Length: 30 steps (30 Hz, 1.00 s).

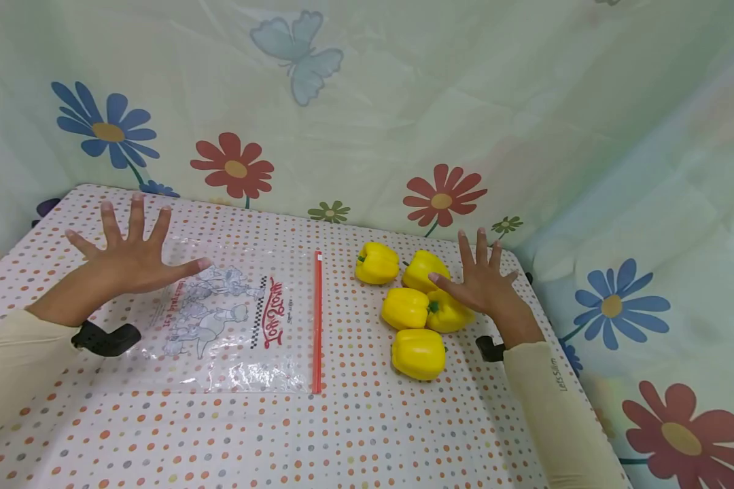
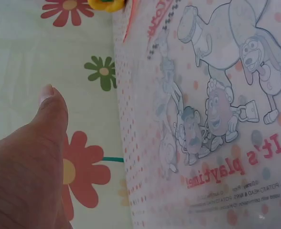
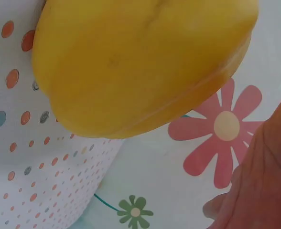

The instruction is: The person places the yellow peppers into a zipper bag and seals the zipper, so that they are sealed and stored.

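Observation:
With fingers spread wide, my left hand is held over the left part of a clear zip bag. The bag lies flat, printed with cartoon figures and red lettering, its red zip edge facing right. My right hand, also spread and holding nothing, is beside a group of several yellow bell peppers. Its thumb overlaps the rear peppers in the head view. One bell pepper looms large in the right wrist view. In the left wrist view the thumb stands apart from the bag.
A dotted white cloth covers the table. Behind it and along the right hangs a pale curtain printed with flowers and a butterfly. Black straps with devices sit at both wrists. A dark object shows past the table's left edge.

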Each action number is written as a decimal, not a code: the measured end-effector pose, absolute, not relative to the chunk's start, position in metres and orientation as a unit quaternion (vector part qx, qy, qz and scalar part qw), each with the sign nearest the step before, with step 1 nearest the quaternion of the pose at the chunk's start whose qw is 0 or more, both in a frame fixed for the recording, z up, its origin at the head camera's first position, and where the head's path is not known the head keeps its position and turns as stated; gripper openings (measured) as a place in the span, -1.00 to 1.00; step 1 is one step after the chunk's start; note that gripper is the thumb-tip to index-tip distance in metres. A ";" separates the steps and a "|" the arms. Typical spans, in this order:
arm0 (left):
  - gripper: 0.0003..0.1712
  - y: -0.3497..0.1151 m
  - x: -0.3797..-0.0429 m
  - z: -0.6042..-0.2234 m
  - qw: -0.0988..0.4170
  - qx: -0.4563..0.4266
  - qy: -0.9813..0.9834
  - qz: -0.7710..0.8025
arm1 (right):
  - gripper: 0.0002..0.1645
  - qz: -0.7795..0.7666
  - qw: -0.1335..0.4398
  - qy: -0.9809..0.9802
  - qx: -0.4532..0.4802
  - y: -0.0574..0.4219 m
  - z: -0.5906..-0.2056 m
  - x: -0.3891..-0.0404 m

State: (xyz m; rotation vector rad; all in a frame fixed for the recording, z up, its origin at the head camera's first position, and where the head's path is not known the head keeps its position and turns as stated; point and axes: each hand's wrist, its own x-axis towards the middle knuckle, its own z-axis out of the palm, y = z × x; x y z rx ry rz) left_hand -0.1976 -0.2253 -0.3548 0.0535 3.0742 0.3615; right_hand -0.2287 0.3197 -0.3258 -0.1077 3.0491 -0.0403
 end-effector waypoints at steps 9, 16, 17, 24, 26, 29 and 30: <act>0.37 -0.200 -0.185 -0.351 0.014 0.048 0.993 0.111 | 0.17 -0.049 -0.019 0.995 -0.082 0.317 -0.327 -0.223; 0.27 -0.164 -0.166 -0.355 0.025 0.098 0.989 0.109 | -0.12 -0.096 -0.035 0.988 -0.112 0.306 -0.326 -0.214; 0.24 -0.160 -0.163 -0.356 0.025 0.104 0.988 0.111 | -0.15 -0.101 -0.034 0.988 -0.112 0.304 -0.326 -0.212; 0.08 -0.135 -0.143 -0.367 0.014 0.153 0.979 0.131 | -0.29 -0.153 -0.034 0.980 -0.126 0.290 -0.329 -0.203; 0.05 -0.128 -0.138 -0.370 0.012 0.167 0.976 0.137 | -0.31 -0.169 -0.033 0.976 -0.133 0.285 -0.330 -0.200; 0.02 -0.117 -0.131 -0.374 0.011 0.184 0.973 0.141 | -0.34 -0.193 -0.032 0.970 -0.145 0.276 -0.328 -0.194; 0.01 -0.114 -0.129 -0.375 0.012 0.189 0.971 0.145 | -0.35 -0.199 -0.032 0.968 -0.150 0.272 -0.328 -0.191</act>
